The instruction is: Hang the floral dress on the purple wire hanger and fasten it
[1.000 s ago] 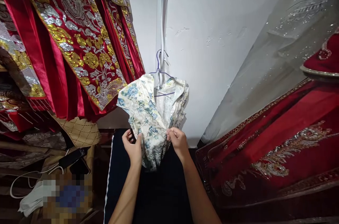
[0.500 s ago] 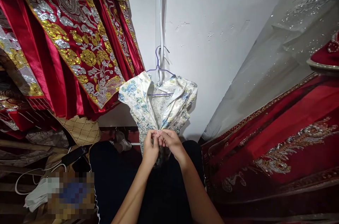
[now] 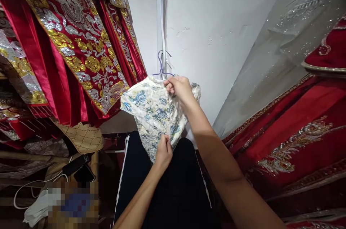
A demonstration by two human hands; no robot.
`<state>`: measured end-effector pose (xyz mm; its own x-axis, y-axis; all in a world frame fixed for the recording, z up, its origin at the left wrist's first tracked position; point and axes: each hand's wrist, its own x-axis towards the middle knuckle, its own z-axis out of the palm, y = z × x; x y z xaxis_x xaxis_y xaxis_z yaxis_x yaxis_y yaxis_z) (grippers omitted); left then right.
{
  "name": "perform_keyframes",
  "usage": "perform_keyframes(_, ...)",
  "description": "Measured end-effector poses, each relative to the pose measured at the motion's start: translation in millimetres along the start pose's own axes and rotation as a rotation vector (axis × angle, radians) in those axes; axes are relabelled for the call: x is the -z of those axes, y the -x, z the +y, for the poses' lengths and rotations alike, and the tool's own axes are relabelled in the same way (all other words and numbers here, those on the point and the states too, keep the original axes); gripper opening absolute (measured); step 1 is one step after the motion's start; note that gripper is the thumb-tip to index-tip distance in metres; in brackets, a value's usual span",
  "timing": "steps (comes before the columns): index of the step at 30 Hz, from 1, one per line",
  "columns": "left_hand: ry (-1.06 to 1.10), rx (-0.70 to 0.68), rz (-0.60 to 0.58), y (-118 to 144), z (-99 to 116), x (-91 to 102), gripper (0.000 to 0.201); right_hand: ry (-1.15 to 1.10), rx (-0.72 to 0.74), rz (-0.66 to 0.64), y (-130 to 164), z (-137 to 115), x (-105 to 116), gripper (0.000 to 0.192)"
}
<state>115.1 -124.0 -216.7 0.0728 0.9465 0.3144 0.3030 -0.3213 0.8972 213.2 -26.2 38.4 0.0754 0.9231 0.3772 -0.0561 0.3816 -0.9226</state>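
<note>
Both bare forearms reach forward from the bottom edge. The right hand (image 3: 178, 87) is raised high and far out, arm nearly straight, fingers (image 3: 171, 85) curled shut in a pinch. The left hand (image 3: 163, 150) sits lower and nearer, back upward, wrist straight, fingers closed in a grip.

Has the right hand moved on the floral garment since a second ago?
Yes. The right hand has gone up from the waist of the floral garment to its collar, just under the purple hanger.
</note>
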Motion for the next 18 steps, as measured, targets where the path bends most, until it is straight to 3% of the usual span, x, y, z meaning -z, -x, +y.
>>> perform_keyframes(3, 0.006, -0.056, -0.011, -25.7, 23.5, 31.7, 0.012, 0.057, 0.066, -0.026, 11.5, 13.4, 0.1, 0.022)
perform_keyframes(9, 0.057, -0.465, 0.186, -113.0, 138.2, 104.4, 0.036, 0.091, 0.145, -0.056, 25.7, 15.3, -3.5, 0.022)
perform_keyframes(11, -0.003, -0.549, 0.151, -136.1, 164.3, 115.0, 0.030, 0.048, 0.157, -0.081, 24.9, 9.0, -7.2, 0.021)
perform_keyframes(15, -0.178, -0.623, 0.119, -150.1, 180.4, 120.5, 0.016, 0.039, 0.153, -0.110, 17.8, 19.5, -9.4, 0.024)
perform_keyframes(18, -0.172, -0.629, 0.231, -145.6, 177.1, 129.0, 0.013, 0.169, 0.089, -0.058, 20.9, 56.2, -7.7, 0.025)
